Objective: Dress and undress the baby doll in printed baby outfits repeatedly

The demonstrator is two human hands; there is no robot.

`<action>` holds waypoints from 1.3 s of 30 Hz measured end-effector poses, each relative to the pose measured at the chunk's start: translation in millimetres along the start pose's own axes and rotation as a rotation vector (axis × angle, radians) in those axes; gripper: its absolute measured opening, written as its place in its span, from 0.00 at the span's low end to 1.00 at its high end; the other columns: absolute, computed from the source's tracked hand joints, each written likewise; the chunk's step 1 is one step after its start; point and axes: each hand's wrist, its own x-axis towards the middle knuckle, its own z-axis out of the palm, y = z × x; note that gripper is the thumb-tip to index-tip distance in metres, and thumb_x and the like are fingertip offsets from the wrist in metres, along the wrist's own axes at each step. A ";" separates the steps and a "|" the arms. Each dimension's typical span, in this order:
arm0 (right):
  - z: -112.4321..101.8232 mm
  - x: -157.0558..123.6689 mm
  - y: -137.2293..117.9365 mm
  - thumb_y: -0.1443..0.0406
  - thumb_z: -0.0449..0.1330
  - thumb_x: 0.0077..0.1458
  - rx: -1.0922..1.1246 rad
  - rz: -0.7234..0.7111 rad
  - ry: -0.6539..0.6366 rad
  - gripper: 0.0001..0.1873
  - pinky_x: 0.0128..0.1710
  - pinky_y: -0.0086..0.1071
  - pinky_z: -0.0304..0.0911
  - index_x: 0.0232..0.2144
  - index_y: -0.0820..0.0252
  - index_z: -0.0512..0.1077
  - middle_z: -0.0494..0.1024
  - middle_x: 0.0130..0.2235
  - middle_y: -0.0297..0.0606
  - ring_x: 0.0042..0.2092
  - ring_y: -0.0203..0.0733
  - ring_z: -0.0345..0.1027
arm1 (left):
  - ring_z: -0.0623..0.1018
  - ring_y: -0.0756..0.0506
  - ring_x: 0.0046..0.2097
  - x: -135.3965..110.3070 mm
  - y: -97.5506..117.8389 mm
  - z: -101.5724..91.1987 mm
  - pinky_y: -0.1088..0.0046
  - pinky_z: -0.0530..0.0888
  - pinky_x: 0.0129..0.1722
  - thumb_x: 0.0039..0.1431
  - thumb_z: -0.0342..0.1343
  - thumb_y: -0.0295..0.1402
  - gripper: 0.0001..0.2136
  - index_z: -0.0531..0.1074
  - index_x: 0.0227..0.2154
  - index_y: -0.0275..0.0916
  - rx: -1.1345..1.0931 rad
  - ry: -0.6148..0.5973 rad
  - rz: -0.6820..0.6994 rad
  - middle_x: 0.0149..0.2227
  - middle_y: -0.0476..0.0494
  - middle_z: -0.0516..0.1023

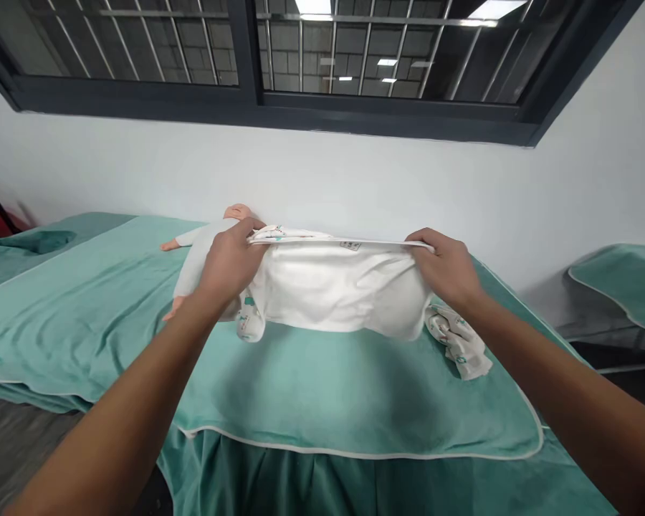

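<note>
A baby doll [204,247] in a pale grey suit lies on its back on a teal towel [322,390], head toward the wall. My left hand [231,261] and my right hand [448,269] both grip the top edge of a white printed baby garment [338,287], stretched wide between them and held just above the towel. The garment hides the doll's lower body. Its printed legs hang out at the lower left and lower right.
The towel covers a teal-skirted table [258,480] against a white wall under a dark-framed window [247,100]. A folded teal cloth [37,240] lies at far left. Another teal-covered surface [623,287] stands at right, with a gap between.
</note>
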 end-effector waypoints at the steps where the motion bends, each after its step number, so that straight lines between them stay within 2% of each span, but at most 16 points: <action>1: -1.0 1.2 2.8 0.66 0.52 0.53 -0.013 0.039 -0.006 0.15 0.35 0.34 0.61 0.37 0.56 0.79 0.81 0.34 0.36 0.35 0.44 0.70 | 0.78 0.41 0.43 2.5 -2.2 -1.2 0.67 0.72 0.41 0.62 0.51 0.42 0.14 0.75 0.44 0.45 0.035 -0.034 -0.010 0.42 0.47 0.82; 3: -0.6 7.2 7.8 0.65 0.53 0.53 -0.086 0.081 -0.054 0.16 0.35 0.34 0.61 0.38 0.54 0.79 0.81 0.35 0.37 0.36 0.45 0.71 | 0.78 0.40 0.42 11.0 -7.1 -0.3 0.65 0.72 0.40 0.61 0.52 0.43 0.14 0.76 0.44 0.45 0.133 -0.135 -0.053 0.40 0.47 0.82; 5: 5.2 18.2 12.2 0.64 0.52 0.55 -0.213 0.085 -0.166 0.17 0.36 0.36 0.61 0.40 0.52 0.80 0.82 0.39 0.39 0.39 0.48 0.72 | 0.78 0.39 0.41 23.2 -12.3 7.1 0.63 0.72 0.41 0.61 0.52 0.45 0.15 0.75 0.45 0.46 0.270 -0.247 -0.098 0.41 0.45 0.82; 8: 28.3 37.3 17.4 0.63 0.52 0.58 -0.438 0.081 -0.318 0.18 0.39 0.38 0.63 0.45 0.51 0.78 0.81 0.45 0.42 0.44 0.52 0.73 | 0.78 0.36 0.45 40.6 -19.6 35.0 0.61 0.73 0.44 0.61 0.52 0.45 0.17 0.74 0.48 0.47 0.446 -0.296 -0.116 0.47 0.41 0.81; 10: 54.1 43.2 19.6 0.65 0.51 0.60 -0.554 0.099 -0.342 0.19 0.42 0.41 0.64 0.49 0.54 0.76 0.80 0.46 0.47 0.46 0.54 0.73 | 0.78 0.35 0.49 42.9 -23.2 65.5 0.60 0.73 0.47 0.62 0.51 0.42 0.17 0.72 0.52 0.43 0.516 -0.234 -0.109 0.49 0.37 0.79; 13: 104.9 29.4 19.9 0.72 0.49 0.59 -0.591 0.005 -0.313 0.23 0.52 0.46 0.62 0.55 0.64 0.71 0.75 0.53 0.56 0.54 0.58 0.68 | 0.72 0.32 0.57 24.9 -27.1 123.5 0.55 0.71 0.52 0.64 0.48 0.31 0.18 0.69 0.55 0.35 0.594 -0.099 0.051 0.56 0.29 0.73; 15: 141.7 6.5 18.6 0.75 0.49 0.58 -0.448 -0.121 -0.351 0.26 0.60 0.45 0.55 0.58 0.68 0.67 0.66 0.63 0.58 0.62 0.57 0.60 | 0.71 0.35 0.59 4.7 -30.8 162.1 0.58 0.70 0.56 0.63 0.46 0.26 0.17 0.70 0.53 0.34 0.488 -0.200 0.173 0.58 0.31 0.72; 17: 175.4 -18.2 16.9 0.72 0.49 0.60 -0.393 -0.112 -0.418 0.24 0.61 0.37 0.55 0.58 0.64 0.67 0.68 0.63 0.50 0.61 0.48 0.63 | 0.71 0.39 0.61 -12.4 -37.1 193.0 0.63 0.67 0.60 0.64 0.46 0.26 0.16 0.71 0.52 0.35 0.350 -0.313 0.182 0.59 0.34 0.73; 19: 202.1 -35.2 15.5 0.67 0.48 0.63 -0.382 -0.044 -0.438 0.24 0.63 0.38 0.53 0.60 0.68 0.65 0.68 0.64 0.52 0.63 0.49 0.60 | 0.67 0.38 0.64 -20.1 -45.7 212.3 0.61 0.63 0.64 0.65 0.45 0.28 0.17 0.70 0.53 0.31 0.326 -0.329 0.143 0.62 0.31 0.69; 21: 220.0 -39.3 14.6 0.63 0.46 0.66 -0.393 0.062 -0.425 0.28 0.67 0.44 0.47 0.63 0.74 0.61 0.62 0.67 0.57 0.68 0.54 0.52 | 0.63 0.36 0.67 -17.5 -54.4 220.3 0.57 0.59 0.67 0.66 0.45 0.30 0.19 0.68 0.56 0.28 0.338 -0.293 0.079 0.65 0.28 0.66; 23: 229.8 -32.2 15.1 0.60 0.45 0.66 -0.402 0.190 -0.415 0.32 0.68 0.47 0.43 0.66 0.76 0.57 0.56 0.70 0.58 0.72 0.57 0.43 | 0.63 0.34 0.68 -8.6 -60.7 220.8 0.56 0.58 0.67 0.66 0.45 0.31 0.20 0.67 0.57 0.27 0.339 -0.258 0.003 0.65 0.27 0.66; 25: 233.1 -20.5 17.1 0.57 0.46 0.66 -0.408 0.293 -0.413 0.34 0.68 0.47 0.44 0.67 0.77 0.55 0.52 0.71 0.59 0.72 0.57 0.41 | 0.64 0.33 0.67 1.4 -62.7 218.3 0.56 0.61 0.66 0.66 0.46 0.33 0.21 0.66 0.58 0.26 0.339 -0.243 -0.056 0.63 0.26 0.68; 27: 232.2 -11.6 20.5 0.56 0.46 0.66 -0.417 0.334 -0.404 0.36 0.67 0.47 0.48 0.68 0.76 0.52 0.47 0.72 0.59 0.73 0.57 0.40 | 0.65 0.32 0.66 8.9 -60.9 215.9 0.56 0.63 0.64 0.65 0.48 0.33 0.24 0.63 0.60 0.25 0.337 -0.223 -0.085 0.63 0.23 0.68; 32: 223.8 -11.2 29.9 0.58 0.47 0.66 -0.503 0.233 -0.257 0.37 0.62 0.50 0.58 0.72 0.65 0.43 0.34 0.74 0.49 0.73 0.57 0.38 | 0.67 0.33 0.66 16.9 -51.2 217.7 0.57 0.67 0.62 0.66 0.46 0.32 0.25 0.58 0.64 0.30 0.239 -0.088 -0.117 0.64 0.26 0.66; 34: 221.4 -12.1 32.8 0.58 0.47 0.67 -0.537 0.206 -0.217 0.37 0.59 0.50 0.62 0.72 0.63 0.42 0.33 0.75 0.48 0.73 0.58 0.38 | 0.68 0.34 0.65 20.3 -50.1 221.5 0.57 0.67 0.62 0.67 0.44 0.32 0.24 0.58 0.64 0.31 0.212 -0.076 -0.127 0.64 0.26 0.66; 39: 221.4 -0.6 41.2 0.65 0.44 0.67 -0.609 0.110 -0.228 0.34 0.56 0.50 0.65 0.72 0.63 0.42 0.36 0.74 0.51 0.72 0.58 0.42 | 0.67 0.34 0.66 35.2 -56.4 231.6 0.58 0.67 0.62 0.67 0.43 0.31 0.25 0.55 0.65 0.30 0.233 -0.108 -0.099 0.66 0.25 0.64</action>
